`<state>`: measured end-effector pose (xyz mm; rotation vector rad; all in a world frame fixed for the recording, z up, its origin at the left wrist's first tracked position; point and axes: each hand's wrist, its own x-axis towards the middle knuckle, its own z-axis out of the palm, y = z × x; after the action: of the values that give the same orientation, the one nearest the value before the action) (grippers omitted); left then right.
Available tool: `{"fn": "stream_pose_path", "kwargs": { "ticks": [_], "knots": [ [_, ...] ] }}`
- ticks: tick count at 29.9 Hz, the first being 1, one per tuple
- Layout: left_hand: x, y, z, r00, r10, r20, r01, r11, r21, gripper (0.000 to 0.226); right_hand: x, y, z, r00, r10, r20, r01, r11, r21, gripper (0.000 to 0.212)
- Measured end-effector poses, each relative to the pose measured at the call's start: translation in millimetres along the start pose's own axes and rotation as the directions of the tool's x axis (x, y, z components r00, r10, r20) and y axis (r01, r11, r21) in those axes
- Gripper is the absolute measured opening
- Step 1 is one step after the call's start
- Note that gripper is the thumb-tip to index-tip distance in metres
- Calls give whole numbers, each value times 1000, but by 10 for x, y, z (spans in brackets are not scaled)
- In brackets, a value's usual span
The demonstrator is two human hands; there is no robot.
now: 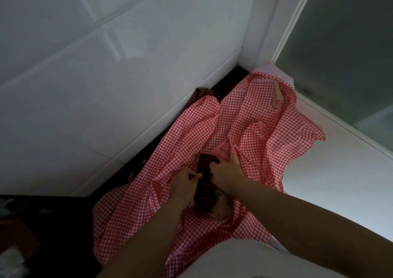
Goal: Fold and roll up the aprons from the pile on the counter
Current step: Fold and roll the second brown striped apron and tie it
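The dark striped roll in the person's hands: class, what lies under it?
The red checked apron lies spread beneath the dark striped roll. The counter below is covered.

Dim and soft overall, daylight entering from the right window (lower-left corner nearly black), edges warped.

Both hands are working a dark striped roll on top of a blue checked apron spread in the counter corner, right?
Not quite: the checked apron is red and white, not blue. The head view shows the left hand and right hand gripping the dark striped roll on top of it, in the counter corner.
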<state>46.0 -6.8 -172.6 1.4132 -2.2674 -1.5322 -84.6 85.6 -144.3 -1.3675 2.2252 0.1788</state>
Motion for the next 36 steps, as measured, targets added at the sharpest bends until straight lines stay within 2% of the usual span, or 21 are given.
{"fn": "stream_pose_path", "kwargs": {
  "ticks": [2,4,5,6,8,10,12,14,17,19,23,27,34,36],
  "knots": [
    [11,107,-48,998,3,59,-4,1000,18,25,-2,42,-8,998,57,13,-58,979,194,33],
    [5,261,-135,997,55,59,-58,996,62,17,34,73,-61,990,135,47,-141,869,474,45],
    [10,360,-175,995,89,36,-93,991,100,15,46,75,-104,978,188,92,-202,737,644,54],
    [-8,494,-225,991,136,1,-135,980,144,14,38,56,-162,965,234,116,-231,558,797,65],
    [-57,749,-260,967,247,-58,-226,944,239,13,164,105,-47,945,309,111,-197,261,945,88],
    [-137,952,-243,902,423,-85,-380,872,308,13,37,-33,-280,928,351,120,-155,73,985,90],
    [-181,1070,-243,800,590,-114,-527,780,337,19,-96,-130,-587,921,365,134,-88,-139,986,63],
    [-160,1184,-334,731,652,-200,-605,756,250,21,-131,-114,-791,951,291,104,-3,-327,945,45],
    [-159,1405,-590,663,676,-323,-661,730,174,14,-278,-134,-1169,992,125,22,49,-537,842,46],
    [-158,1546,-734,620,718,-317,-691,691,213,15,-325,-160,-1370,996,74,-44,79,-574,815,49],
    [-297,1840,-972,530,781,-331,-693,624,361,17,-471,-211,-1711,990,70,-119,138,-548,825,56],
    [-410,2095,-1285,430,844,-321,-692,536,484,16,-647,-298,-2079,952,59,-302,297,-424,855,52],
    [-616,2705,-2031,334,921,-199,-741,387,548,16,-1020,-626,-2894,827,60,-559,561,-158,812,33],
    [-713,2910,-2303,240,955,-174,-676,293,676,16,-1124,-779,-3172,772,46,-634,635,-109,765,30]
  ]
}}
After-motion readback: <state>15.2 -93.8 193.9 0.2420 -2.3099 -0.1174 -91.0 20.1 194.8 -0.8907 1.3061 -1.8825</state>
